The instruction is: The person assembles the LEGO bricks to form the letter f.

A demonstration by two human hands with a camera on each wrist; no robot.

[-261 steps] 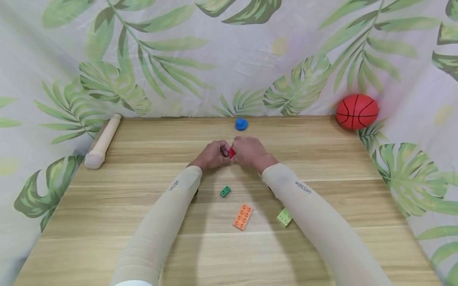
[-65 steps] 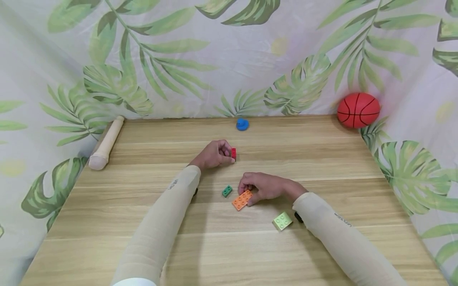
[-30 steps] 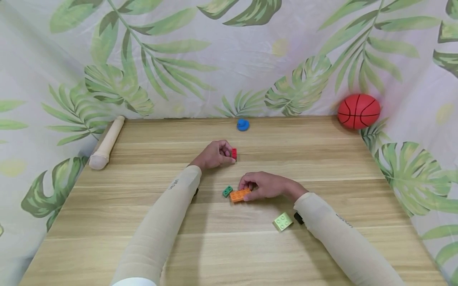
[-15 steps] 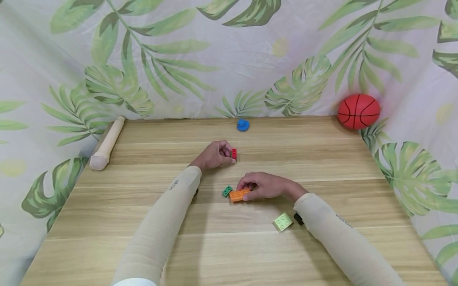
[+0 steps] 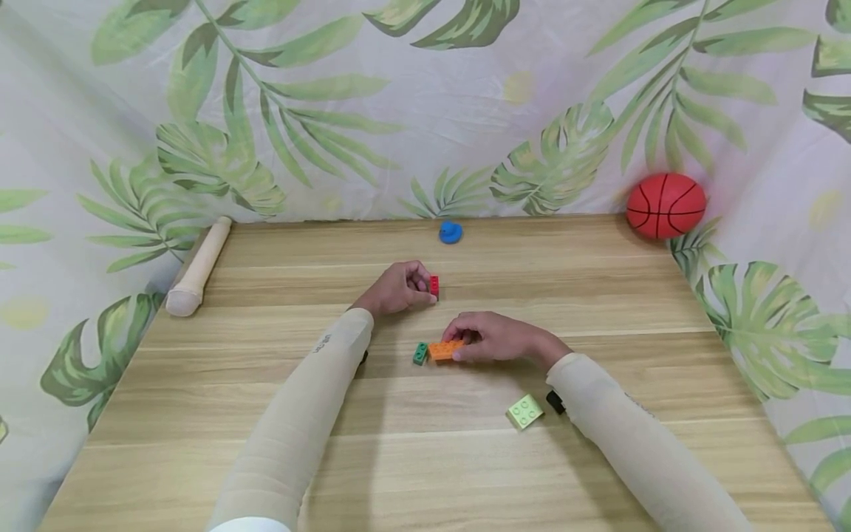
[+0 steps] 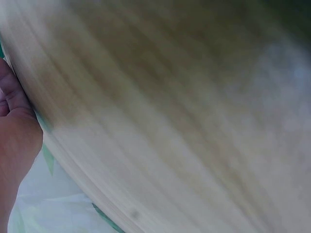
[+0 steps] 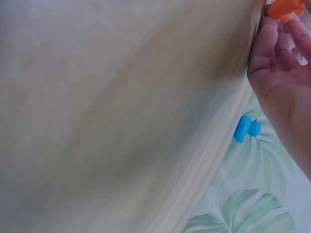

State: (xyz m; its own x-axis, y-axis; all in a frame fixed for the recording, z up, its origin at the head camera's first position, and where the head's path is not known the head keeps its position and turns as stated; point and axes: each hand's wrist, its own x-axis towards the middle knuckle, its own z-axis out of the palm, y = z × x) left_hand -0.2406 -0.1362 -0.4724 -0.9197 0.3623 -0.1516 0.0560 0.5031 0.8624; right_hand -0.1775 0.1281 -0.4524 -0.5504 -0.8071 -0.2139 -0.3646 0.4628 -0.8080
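In the head view, my left hand point(image 5: 399, 288) holds a small red toy brick point(image 5: 435, 287) between thumb and fingers, near the middle of the table. Closer to me, my right hand point(image 5: 492, 338) pinches an orange eight-stud brick point(image 5: 442, 350) by its right end, studs up. The orange brick's left end is right beside a small dark green brick point(image 5: 420, 353). In the right wrist view the orange brick point(image 7: 285, 8) shows at the fingertips of that hand point(image 7: 284, 77). The left wrist view catches only part of the left hand point(image 6: 17, 131); its brick is out of sight there.
A light green four-stud brick point(image 5: 525, 411) lies near my right forearm. At the table's back edge sits a blue rubber duck point(image 5: 450, 233). A red ball point(image 5: 666, 206) stands at the back right corner, and a pale microphone-shaped object point(image 5: 199, 267) lies along the left edge.
My right hand left the red brick, gripped the orange one, turned it crosswise and slid it away from me, up beside the green brick, which has turned slightly. The left hand stayed put.
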